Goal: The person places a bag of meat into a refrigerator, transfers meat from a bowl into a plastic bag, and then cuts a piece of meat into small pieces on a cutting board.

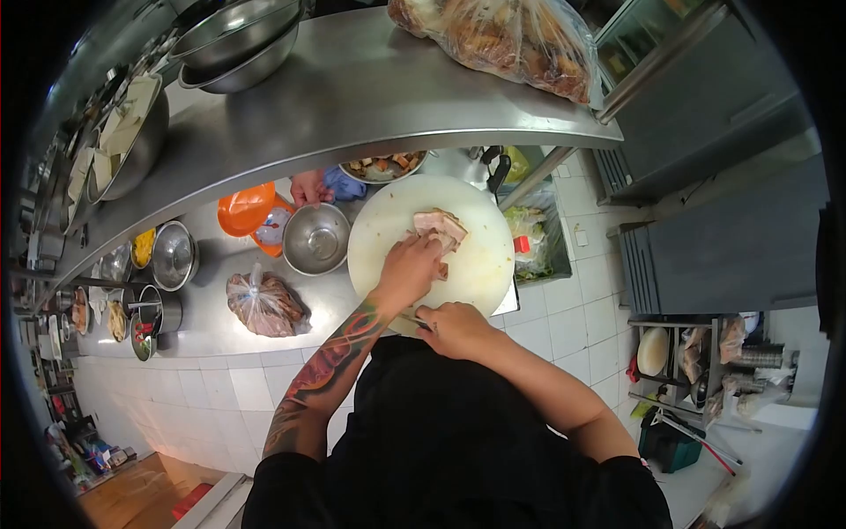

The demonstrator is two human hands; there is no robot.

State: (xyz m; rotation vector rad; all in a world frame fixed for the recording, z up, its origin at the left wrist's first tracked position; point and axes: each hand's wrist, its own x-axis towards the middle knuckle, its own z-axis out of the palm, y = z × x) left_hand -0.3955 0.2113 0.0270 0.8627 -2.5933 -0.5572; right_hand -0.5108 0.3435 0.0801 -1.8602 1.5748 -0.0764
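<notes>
A round white cutting board (379, 212) lies on the steel counter in front of me. On it rests a piece of cooked pork belly (441, 225), pale with a browned edge. My left hand (411, 271) grips the near side of the meat, with its fingers bent over it. A smaller bit of meat shows by the fingertips. At the board's near edge, my right hand (458, 331) is closed around a knife (422, 324). Its blade is mostly hidden between my hands and forearm.
Left of the board stand a steel bowl (316, 239), an orange container (246, 210) and a tied bag of meat (262, 304). Another person's hand (309, 188) is behind the bowl. A steel shelf (370, 79) overhangs the far side, bearing a large bag of meat (511, 44).
</notes>
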